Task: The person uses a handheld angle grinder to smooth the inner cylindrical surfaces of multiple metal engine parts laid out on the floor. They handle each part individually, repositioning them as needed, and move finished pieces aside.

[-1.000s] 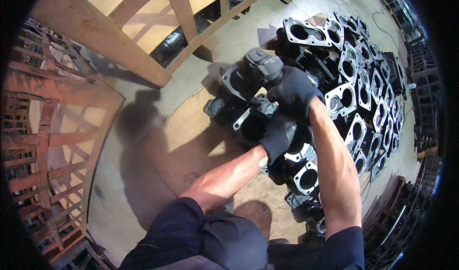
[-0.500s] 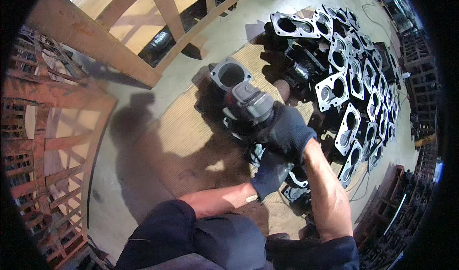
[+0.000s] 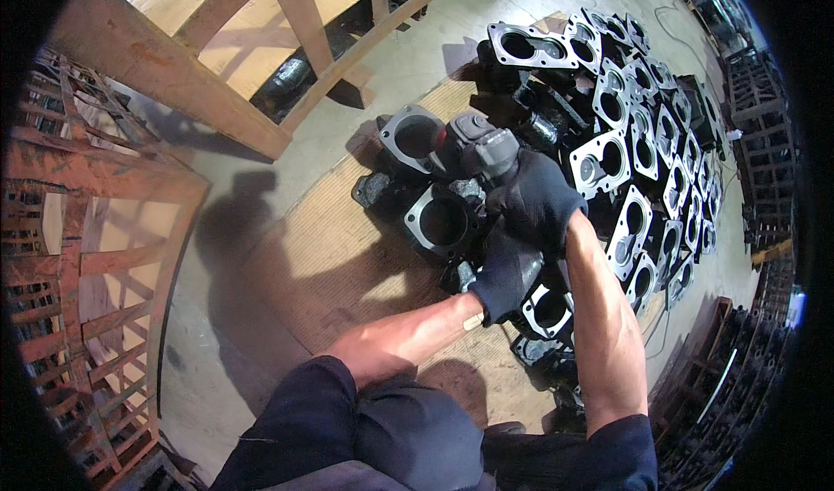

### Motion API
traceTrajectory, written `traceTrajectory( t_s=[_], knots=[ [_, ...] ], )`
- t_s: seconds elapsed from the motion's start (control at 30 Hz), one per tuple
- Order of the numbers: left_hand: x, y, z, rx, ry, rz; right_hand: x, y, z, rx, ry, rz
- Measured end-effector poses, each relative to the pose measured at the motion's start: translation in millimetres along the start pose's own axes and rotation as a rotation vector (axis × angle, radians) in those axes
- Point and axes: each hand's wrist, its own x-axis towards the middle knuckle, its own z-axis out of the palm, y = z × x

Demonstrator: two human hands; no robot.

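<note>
Near the centre of the frame the right hand [image 3: 534,204], in a dark glove, is closed around a grey power tool [image 3: 482,143], with the fingers wrapped over its body, probably so that the tool stays steady; the left hand [image 3: 508,269], also gloved, sits just below it and is curled against the lower part of the tool or the part under it, I cannot tell which. The tool points toward two dark metal castings [image 3: 430,182] with round openings, which lie on a mat [image 3: 347,265] on the floor; many similar castings [image 3: 647,152] stand in rows in the upper right of the frame, close together; wooden frames [image 3: 217,100] fill the upper left.
</note>
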Motion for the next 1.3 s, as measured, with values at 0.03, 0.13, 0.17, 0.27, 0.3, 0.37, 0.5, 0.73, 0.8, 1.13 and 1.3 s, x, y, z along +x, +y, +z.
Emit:
traceTrajectory(
  t_s=[0.03, 0.13, 0.17, 0.27, 0.3, 0.37, 0.5, 0.73, 0.8, 1.13, 1.3],
  knots=[
    [-8.7, -19.2, 15.5, -0.099, 0.052, -0.002, -7.1, 0.5, 4.6, 0.028, -0.043, 0.0],
    [-33.8, -22.3, 34.7, -0.243, 0.151, 0.004, -35.8, -9.5, 3.5, 0.043, -0.15, 0.003],
    [-44.3, -19.3, 36.1, -0.396, 0.167, -0.049, -45.7, -14.4, 4.9, 0.02, -0.184, -0.022],
    [-62.0, -14.6, 39.6, -0.943, 0.178, -0.245, -58.7, -10.3, 20.5, 0.037, -0.132, 0.014],
    [-62.6, -22.0, 40.1, -0.887, 0.158, -0.228, -62.9, -20.2, 14.6, 0.066, -0.155, 0.021],
    [-59.6, -34.3, 41.1, -0.819, 0.147, -0.162, -57.7, -24.2, 9.5, 0.043, -0.181, 0.032],
    [-26.8, -33.9, 25.6, -0.179, -0.028, -0.098, -17.3, -3.9, 4.0, 0.013, -0.127, -0.029],
    [-22.8, 3.8, 3.3, -0.254, 0.025, -0.13, -25.8, -16.9, 1.0, 0.066, -0.056, -0.046],
    [-47.3, 6.5, 14.1, -0.455, 0.044, -0.171, -43.9, -20.6, 7.8, -0.016, -0.146, -0.019],
    [-29.3, -10.8, 5.9, -0.268, 0.024, -0.089, -23.1, -11.2, 4.4, -0.078, -0.066, 0.002],
    [-3.8, -24.4, 26.2, -0.382, 0.192, 0.093, -13.7, -15.1, -5.2, -0.053, 0.025, 0.024]
  ],
)
